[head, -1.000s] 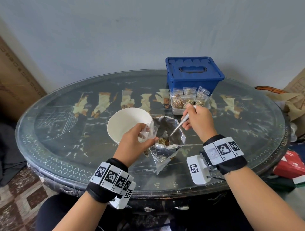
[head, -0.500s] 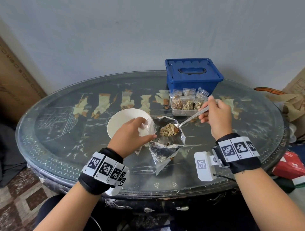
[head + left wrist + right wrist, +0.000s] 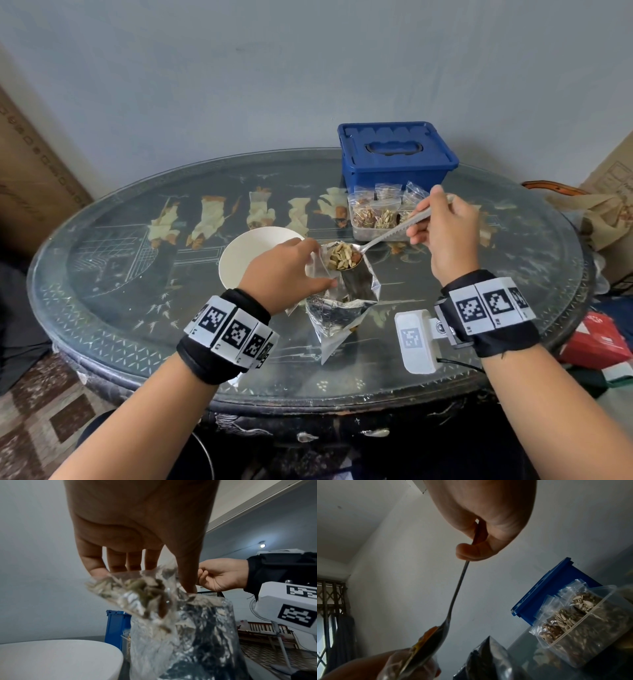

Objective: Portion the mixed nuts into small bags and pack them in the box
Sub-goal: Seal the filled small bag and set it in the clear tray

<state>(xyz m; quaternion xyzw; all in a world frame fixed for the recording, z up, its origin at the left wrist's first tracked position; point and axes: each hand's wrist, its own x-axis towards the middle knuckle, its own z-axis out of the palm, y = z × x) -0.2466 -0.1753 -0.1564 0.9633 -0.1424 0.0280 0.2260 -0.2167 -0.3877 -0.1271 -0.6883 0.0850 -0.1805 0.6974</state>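
My left hand (image 3: 284,270) pinches a small clear bag (image 3: 317,265) open above the silver foil pouch (image 3: 346,305) standing on the table. In the left wrist view the small clear bag (image 3: 137,592) shows nuts inside, held between thumb and fingers. My right hand (image 3: 445,226) grips the handle of a metal spoon (image 3: 387,236) whose bowl, heaped with mixed nuts (image 3: 342,257), sits at the bag's mouth. The spoon (image 3: 453,601) slants down to the bag in the right wrist view. A clear tub (image 3: 373,233) behind holds several filled bags (image 3: 565,616).
A white bowl (image 3: 246,253) stands left of the pouch, partly behind my left hand. A closed blue lidded box (image 3: 394,154) sits at the table's far side behind the clear tub. The glass-topped oval table (image 3: 137,308) has cardboard and red packets past its right edge.
My right hand lifted the spoon out of the foil pouch loaded with nuts and carried it up to the mouth of the small bag. My left hand raised the bag slightly.
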